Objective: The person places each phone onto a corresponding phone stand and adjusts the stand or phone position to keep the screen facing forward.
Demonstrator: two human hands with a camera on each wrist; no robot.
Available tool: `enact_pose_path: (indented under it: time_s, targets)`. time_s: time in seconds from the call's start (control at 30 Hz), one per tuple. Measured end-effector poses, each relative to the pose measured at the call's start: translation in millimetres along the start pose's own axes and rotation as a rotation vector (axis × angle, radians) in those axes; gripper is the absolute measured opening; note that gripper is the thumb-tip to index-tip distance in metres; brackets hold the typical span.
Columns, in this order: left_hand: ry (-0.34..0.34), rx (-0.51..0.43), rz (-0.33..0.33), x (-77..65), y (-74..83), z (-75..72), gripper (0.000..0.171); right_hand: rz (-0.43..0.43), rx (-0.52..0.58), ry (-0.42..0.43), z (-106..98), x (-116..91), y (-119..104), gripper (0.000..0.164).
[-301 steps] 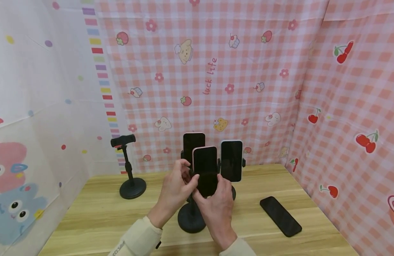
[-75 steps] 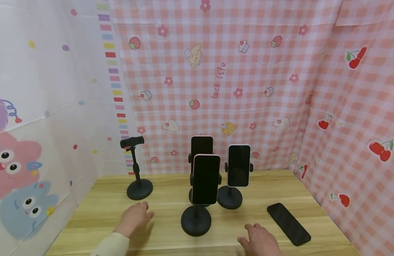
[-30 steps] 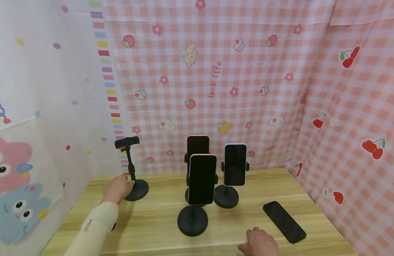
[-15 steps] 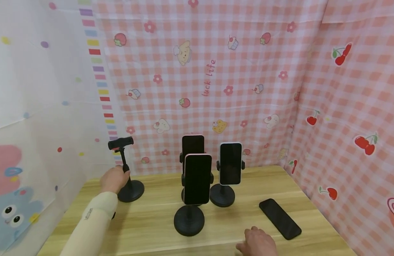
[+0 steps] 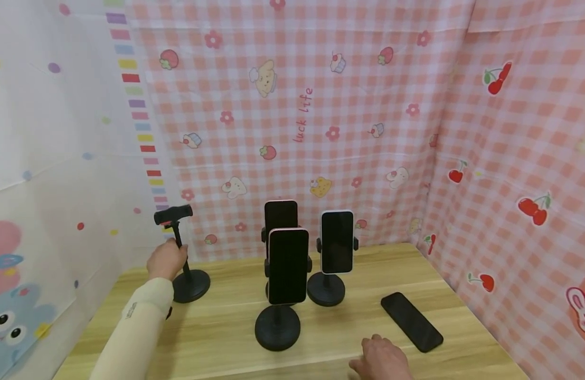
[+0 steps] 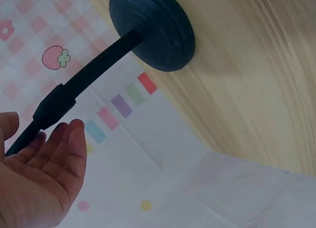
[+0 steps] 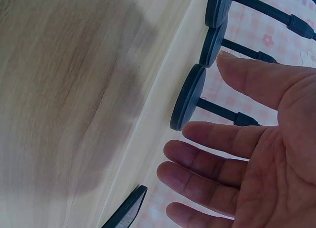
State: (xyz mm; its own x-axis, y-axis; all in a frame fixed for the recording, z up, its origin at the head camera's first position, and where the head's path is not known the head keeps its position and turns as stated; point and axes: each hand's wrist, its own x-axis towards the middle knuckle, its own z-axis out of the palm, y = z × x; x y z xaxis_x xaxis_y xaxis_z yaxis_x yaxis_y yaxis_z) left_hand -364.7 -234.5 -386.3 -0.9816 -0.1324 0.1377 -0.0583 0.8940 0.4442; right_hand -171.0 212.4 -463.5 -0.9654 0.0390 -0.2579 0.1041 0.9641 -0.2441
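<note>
At the back left stands a black phone stand (image 5: 190, 285) with a round base, a thin pole and a bare clamp (image 5: 172, 215) on top. My left hand (image 5: 167, 259) holds its pole below the clamp; in the left wrist view the pole (image 6: 101, 62) runs between thumb and curled fingers (image 6: 74, 144). The base sits on the wooden table. My right hand (image 5: 384, 360) hovers low at the front right, fingers relaxed, holding nothing. Nearest to it lies a black phone (image 5: 411, 321), flat on the table.
Three more stands carry upright phones in the middle: a pink-edged phone (image 5: 288, 266) in front, a black one (image 5: 280, 213) partly hidden behind it, and a white-edged phone (image 5: 337, 241) to the right. Patterned cloth (image 5: 311, 163) hangs behind the table (image 5: 216, 338).
Both hands have left the pink-edged phone, which now stands in its clamp. My left hand has gone to the back-left stand and up its pole; my right hand has withdrawn to the front right.
</note>
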Motion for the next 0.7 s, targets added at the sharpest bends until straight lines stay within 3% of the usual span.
enact_pose_path:
  time_s: [0.17, 0.4, 0.7]
  targets:
    - [0.013, -0.064, 0.005, 0.8, -1.5, 0.9, 0.043, 0.011, 0.000, -0.017, 0.3, 3.3, 2.4, 0.045]
    - [0.035, -0.080, -0.005, 3.2, -2.5, 3.8, 0.041, 0.015, 0.016, -0.013, 1.6, 4.0, 5.0, 0.045]
    - [0.106, -0.103, 0.047, 1.7, -0.2, 7.0, 0.033, 0.015, 0.027, -0.020, 1.1, 3.7, 5.0, 0.044]
